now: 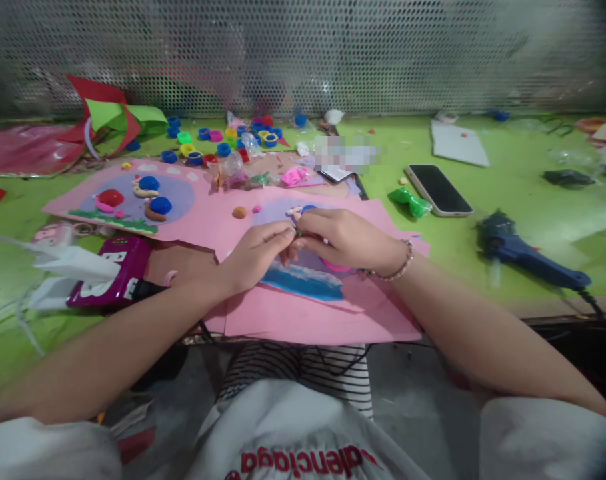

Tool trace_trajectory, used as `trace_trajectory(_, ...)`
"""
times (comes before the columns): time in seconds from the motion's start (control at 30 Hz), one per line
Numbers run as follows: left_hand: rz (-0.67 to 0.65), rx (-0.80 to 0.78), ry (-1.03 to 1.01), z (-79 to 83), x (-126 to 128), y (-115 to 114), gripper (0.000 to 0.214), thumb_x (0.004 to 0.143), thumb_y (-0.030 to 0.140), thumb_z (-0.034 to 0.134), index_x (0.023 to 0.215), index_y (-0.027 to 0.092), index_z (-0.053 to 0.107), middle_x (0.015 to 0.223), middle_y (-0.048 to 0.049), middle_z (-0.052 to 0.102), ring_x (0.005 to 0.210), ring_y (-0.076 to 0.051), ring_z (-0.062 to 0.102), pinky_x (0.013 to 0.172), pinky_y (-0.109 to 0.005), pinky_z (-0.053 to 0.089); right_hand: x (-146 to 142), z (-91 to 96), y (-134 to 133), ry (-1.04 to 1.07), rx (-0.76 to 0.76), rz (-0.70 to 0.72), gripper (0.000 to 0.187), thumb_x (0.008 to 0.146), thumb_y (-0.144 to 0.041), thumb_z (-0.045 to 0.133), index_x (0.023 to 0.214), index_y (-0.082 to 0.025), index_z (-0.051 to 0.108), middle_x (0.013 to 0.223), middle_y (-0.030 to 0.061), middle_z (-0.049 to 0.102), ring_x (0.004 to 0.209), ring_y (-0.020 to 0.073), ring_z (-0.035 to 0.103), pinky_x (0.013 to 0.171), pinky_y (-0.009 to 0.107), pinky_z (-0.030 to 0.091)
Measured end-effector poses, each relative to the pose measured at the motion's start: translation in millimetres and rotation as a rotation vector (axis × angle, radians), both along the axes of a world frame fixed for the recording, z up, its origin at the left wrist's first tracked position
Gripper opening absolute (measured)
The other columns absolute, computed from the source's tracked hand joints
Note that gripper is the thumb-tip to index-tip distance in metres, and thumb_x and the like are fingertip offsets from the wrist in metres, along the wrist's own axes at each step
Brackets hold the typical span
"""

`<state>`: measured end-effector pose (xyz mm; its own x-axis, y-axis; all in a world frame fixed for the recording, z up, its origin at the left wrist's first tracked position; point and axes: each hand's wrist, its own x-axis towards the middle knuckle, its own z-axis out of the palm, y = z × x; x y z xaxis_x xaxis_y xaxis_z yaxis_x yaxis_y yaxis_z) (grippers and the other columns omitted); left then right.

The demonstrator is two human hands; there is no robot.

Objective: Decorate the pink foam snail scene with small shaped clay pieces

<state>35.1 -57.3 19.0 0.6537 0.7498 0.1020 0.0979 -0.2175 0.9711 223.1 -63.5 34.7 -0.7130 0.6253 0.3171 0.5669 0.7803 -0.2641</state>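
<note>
My left hand (pixel 255 255) and my right hand (pixel 340 235) meet fingertip to fingertip above a pink paper sheet (pixel 323 327). Both are closed in a pinch. A tiny dark greenish bit shows between the fingertips, too small to name. Under the hands lies a picture with a blue and white wave shape (pixel 303 281) and a lilac ground, partly hidden by my right hand. Just beyond the fingers sits a blue and cream clay figure (pixel 307 209), half covered. A brown clay ball (pixel 239 212) and a small pink clay ball (pixel 257 209) rest to the left.
Another pink sheet (pixel 210 230) at left carries clay snails, one with a red shell (pixel 111 198). Several bottle caps (pixel 223 149) lie at the back. A purple power strip (pixel 125 260) is at left; a phone (pixel 439 190), green clay packet (pixel 407 201) and blue glue gun (pixel 533 253) at right.
</note>
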Motion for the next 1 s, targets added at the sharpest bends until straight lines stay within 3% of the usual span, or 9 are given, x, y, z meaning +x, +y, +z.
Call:
trace_trajectory(0.1,-0.019,0.028,0.024,-1.2,-1.1,-1.1,0.035,0.089,0.039,0.039,0.069,0.014,0.054,0.066,-0.0028,0.057,0.06,-0.012,0.053,0.059,-0.025,0.044,-1.1,1.2,-2.5,-0.054,0.041,0.01,0.029,0.095,-0.032,0.03,0.08,-0.016,0.05,0.078,0.0069,0.056,0.067,0.0141,0.048,0.06,0.025,0.034)
trace_trajectory(0.23,-0.089,-0.073,-0.054,-3.9,-2.6,-1.1,0.042,0.09,0.042,0.036,0.07,0.013,0.058,0.063,-0.0044,0.059,0.056,-0.012,0.053,0.055,-0.025,0.045,-0.8,1.2,-3.5,-0.052,0.079,0.076,0.034,0.095,-0.032,0.028,0.075,-0.017,0.05,0.071,0.005,0.055,0.064,0.0131,0.047,0.06,0.025,0.035)
trace_trajectory(0.4,-0.07,-0.08,-0.072,-2.4,-0.9,-2.3,0.043,0.085,0.049,0.044,0.067,0.013,0.06,0.061,-0.0036,0.059,0.054,-0.01,0.052,0.052,-0.023,0.043,-0.8,-0.2,-3.0,0.09,-0.005,0.163,0.028,0.094,-0.027,0.034,0.075,-0.017,0.052,0.073,0.0034,0.059,0.065,0.011,0.051,0.063,0.023,0.038)
trace_trajectory(0.53,-0.039,-0.086,-0.065,-1.5,-0.2,-2.0,0.047,0.085,0.053,0.043,0.067,0.013,0.058,0.061,-0.0034,0.058,0.054,-0.01,0.052,0.053,-0.023,0.043,-0.4,-0.7,-1.9,0.064,-0.038,0.122,0.031,0.095,-0.029,0.032,0.079,-0.016,0.054,0.077,0.0051,0.061,0.068,0.0119,0.053,0.064,0.024,0.039)
trace_trajectory(0.73,-0.017,-0.021,0.02,-0.1,0.1,0.2,0.042,0.088,0.045,0.043,0.061,0.014,0.052,0.058,-0.0006,0.054,0.054,-0.009,0.049,0.054,-0.022,0.041,0.3,-2.1,0.3,0.034,-0.06,0.077,0.042,0.093,-0.047,0.032,0.083,-0.014,0.056,0.077,0.007,0.06,0.066,0.0134,0.053,0.06,0.024,0.037)
trace_trajectory(1.0,-0.013,-0.059,0.011,0.3,0.0,0.1,0.034,0.085,0.039,0.048,0.065,0.013,0.055,0.057,0.0001,0.054,0.052,-0.008,0.05,0.051,-0.021,0.041,1.4,-0.2,-0.4,0.055,-0.087,0.151,0.037,0.096,-0.038,0.028,0.085,-0.013,0.053,0.076,0.0069,0.057,0.065,0.0121,0.049,0.062,0.023,0.037)
